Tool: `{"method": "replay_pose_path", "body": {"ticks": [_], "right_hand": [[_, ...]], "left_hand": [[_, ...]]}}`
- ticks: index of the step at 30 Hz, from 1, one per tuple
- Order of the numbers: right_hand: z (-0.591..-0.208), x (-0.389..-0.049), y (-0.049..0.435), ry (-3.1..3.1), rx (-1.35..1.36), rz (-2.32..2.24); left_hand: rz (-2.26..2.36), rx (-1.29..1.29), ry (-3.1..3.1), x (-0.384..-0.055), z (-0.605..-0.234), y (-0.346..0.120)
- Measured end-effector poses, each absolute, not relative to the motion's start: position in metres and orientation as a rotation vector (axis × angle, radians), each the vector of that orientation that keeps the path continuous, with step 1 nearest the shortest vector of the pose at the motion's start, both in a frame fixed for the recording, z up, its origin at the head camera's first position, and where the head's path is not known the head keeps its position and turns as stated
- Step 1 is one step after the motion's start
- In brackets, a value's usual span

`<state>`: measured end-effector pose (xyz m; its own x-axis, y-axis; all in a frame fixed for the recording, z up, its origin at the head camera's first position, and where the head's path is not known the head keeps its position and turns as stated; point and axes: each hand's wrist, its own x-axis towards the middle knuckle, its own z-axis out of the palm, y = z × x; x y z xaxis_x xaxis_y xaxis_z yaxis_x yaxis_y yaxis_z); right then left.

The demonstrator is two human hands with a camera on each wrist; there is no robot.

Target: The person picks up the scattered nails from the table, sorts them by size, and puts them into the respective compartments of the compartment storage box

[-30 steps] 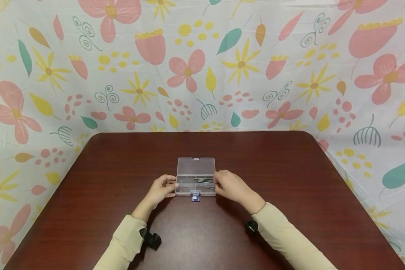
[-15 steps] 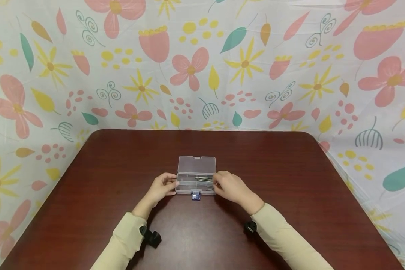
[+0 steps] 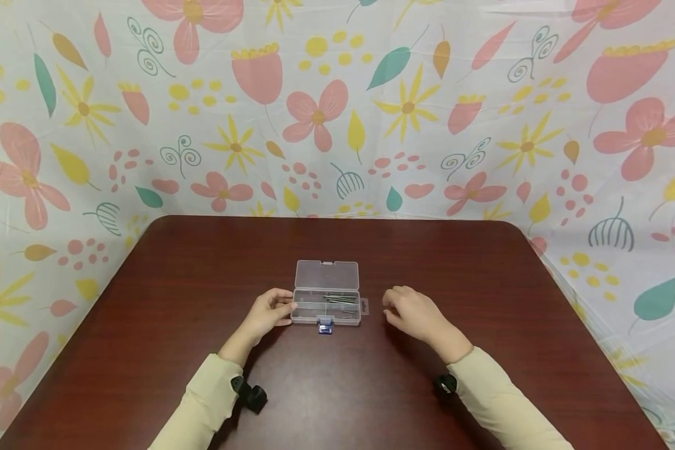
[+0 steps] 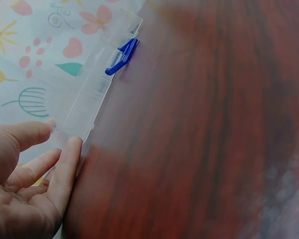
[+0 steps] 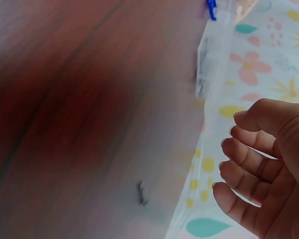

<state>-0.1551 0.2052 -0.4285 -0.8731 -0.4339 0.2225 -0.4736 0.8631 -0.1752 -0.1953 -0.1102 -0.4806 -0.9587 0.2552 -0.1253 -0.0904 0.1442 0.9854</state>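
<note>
A clear plastic compartment box [image 3: 309, 312] lies on the table with its lid [image 3: 327, 275] raised at the back. Several long thin metal pieces, like screws or nails [image 3: 340, 299], lie in its rear compartment toward the right. Smaller pieces [image 3: 349, 311] sit in the front right compartment. A blue latch [image 3: 325, 329] hangs at the front. My left hand [image 3: 269, 314] holds the box's left end, thumb at the rim and fingers along the side. Right of the box, apart from it, my right hand [image 3: 413, 312] hovers with loosely curled fingers, holding nothing visible.
The dark red-brown table [image 3: 230, 256] meets a floral cloth [image 3: 315, 175] at the back and sides. A hang tab [image 3: 364, 306] sticks out from the box's right end. In the right wrist view a small dark spot or object [image 5: 142, 193] shows on the table, too blurred to name.
My right hand has left the box's right end and moved to the right, uncovering the hang tab. The left hand stays at the box's left end.
</note>
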Motion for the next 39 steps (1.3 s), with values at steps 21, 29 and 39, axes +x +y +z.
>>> {"method": "replay_pose_path", "body": {"ticks": [21,29,39], "right_hand": [[-0.446,-0.151,0.252,-3.035,0.530,0.309],[-0.446,-0.148,0.257,-3.075,0.563,0.334],[-0.444,-0.144,0.260,-3.118,0.651,0.412]], "left_hand": [[1.883,0.125,2.189,-0.196,-0.484,-0.109],[1.885,0.119,2.180,-0.196,-0.482,-0.109],[1.883,0.148,2.177,-0.195,-0.483,-0.109]]}}
